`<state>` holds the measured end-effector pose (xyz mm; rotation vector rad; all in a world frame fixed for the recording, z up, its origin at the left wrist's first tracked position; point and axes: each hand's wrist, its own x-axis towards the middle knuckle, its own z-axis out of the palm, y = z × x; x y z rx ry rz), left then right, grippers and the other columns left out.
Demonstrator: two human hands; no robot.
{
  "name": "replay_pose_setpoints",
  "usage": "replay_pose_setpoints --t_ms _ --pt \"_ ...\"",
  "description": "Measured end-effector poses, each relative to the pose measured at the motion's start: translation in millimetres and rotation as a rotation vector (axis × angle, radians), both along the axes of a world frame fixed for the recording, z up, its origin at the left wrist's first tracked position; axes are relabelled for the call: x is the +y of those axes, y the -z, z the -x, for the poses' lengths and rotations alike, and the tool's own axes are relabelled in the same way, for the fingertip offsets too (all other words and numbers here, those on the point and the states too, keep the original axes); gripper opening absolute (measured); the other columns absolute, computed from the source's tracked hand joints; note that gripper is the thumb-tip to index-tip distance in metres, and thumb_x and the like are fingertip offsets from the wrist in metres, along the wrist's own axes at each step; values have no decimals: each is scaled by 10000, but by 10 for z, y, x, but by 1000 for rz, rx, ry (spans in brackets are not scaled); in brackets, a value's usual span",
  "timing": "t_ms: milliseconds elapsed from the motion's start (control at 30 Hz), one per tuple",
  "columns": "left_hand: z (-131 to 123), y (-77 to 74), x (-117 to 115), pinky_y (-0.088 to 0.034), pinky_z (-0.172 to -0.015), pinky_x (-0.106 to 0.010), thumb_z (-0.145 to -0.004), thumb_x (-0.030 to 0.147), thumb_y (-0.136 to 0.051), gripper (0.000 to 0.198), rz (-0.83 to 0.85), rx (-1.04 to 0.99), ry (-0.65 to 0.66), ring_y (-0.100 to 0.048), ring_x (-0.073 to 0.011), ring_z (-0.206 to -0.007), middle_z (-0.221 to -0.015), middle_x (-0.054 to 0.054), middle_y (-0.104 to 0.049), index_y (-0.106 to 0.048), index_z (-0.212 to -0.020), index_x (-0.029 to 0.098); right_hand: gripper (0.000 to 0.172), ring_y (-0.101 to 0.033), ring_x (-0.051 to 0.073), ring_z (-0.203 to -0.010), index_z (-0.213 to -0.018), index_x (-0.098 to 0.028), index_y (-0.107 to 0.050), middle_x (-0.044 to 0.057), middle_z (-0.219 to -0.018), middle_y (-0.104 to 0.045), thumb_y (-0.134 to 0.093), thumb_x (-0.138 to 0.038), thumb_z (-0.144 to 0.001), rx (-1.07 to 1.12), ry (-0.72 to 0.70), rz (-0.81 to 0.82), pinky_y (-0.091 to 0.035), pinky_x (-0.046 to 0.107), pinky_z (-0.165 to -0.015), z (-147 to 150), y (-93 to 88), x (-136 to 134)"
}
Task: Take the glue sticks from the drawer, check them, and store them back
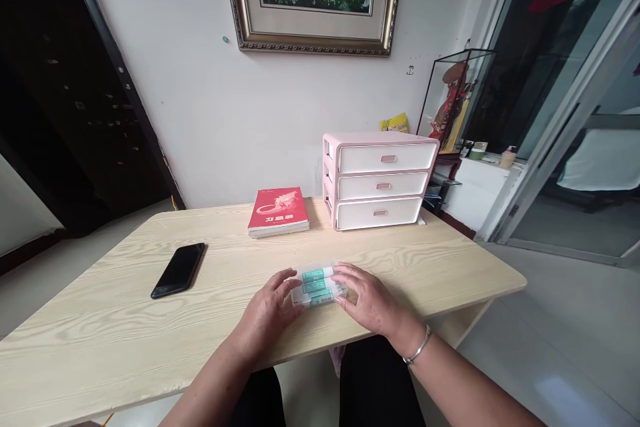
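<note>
A small clear plastic pack (pixel 315 285) with white-and-green labelled, tube-like items inside lies on the wooden table (pixel 225 270) near its front edge. My left hand (pixel 273 303) grips the pack's left end, thumb at the near side and fingers at the far side. At the right end, my right hand (pixel 367 297) holds it the same way, its fingers curved over the corner. The exact kind of the items in the pack is too small to tell. Both forearms come in from the bottom, with a silver bracelet (pixel 419 347) on the right wrist.
A black phone (pixel 179 270) lies to the left. Behind the pack are a thick red book (pixel 279 208) and, to its right, a pink-and-white three-drawer box (pixel 383 183). A framed picture (pixel 315 33) hangs on the wall. The table's right corner (pixel 515 280) overhangs the tiled floor.
</note>
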<state>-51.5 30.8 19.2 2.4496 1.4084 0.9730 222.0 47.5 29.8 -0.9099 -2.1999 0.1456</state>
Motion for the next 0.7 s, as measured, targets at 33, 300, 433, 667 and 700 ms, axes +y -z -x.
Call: replay_pose_setpoints --t_ms 33,300,433,667,700 --pt "-4 9 0 -524 -999 -431 -859 258 -652 324 -18 36 10 -595 -277 -1219 -1410 -85 -548 -655 -1183 272 404 -556 241 -1269 -1211 -240 -656 78 -1303 -642 -659 -128 -822 -30 -1 -25 -468 438 -1096 -1 17 2" --pt "-9 62 4 -501 -1064 -439 -924 278 -594 315 -138 132 92 -526 -274 -1319 -1354 -79 -624 -681 -1226 256 420 -549 247 -1296 -1250 -232 -652 77 -1309 -655 -599 -66 -868 -89 -38 -134 -501 441 -1087 -4 121 37" --pt "-24 77 1 -518 -1050 -439 -932 269 -578 309 -166 116 107 -530 -282 -1308 -1341 -99 -627 -692 -1216 227 428 -537 249 -1309 -1266 -203 -644 93 -1321 -647 -551 -34 -884 -118 -44 -141 -486 449 -1105 2 161 36" --pt "-54 149 -4 -517 -1055 -444 -932 264 -582 310 -182 20 103 -521 -274 -1309 -1352 -70 -616 -682 -1226 257 454 -515 249 -1330 -1309 -204 -615 89 -1344 -631 -494 -25 -909 -119 -33 -149 -468 471 -1122 12 196 14" --pt "-57 158 -3 -520 -1052 -448 -930 261 -584 312 -179 17 102 -523 -275 -1307 -1348 -67 -620 -681 -1227 260 442 -520 252 -1325 -1300 -198 -622 93 -1334 -638 -497 -29 -910 -121 -38 -150 -472 469 -1120 13 192 14"
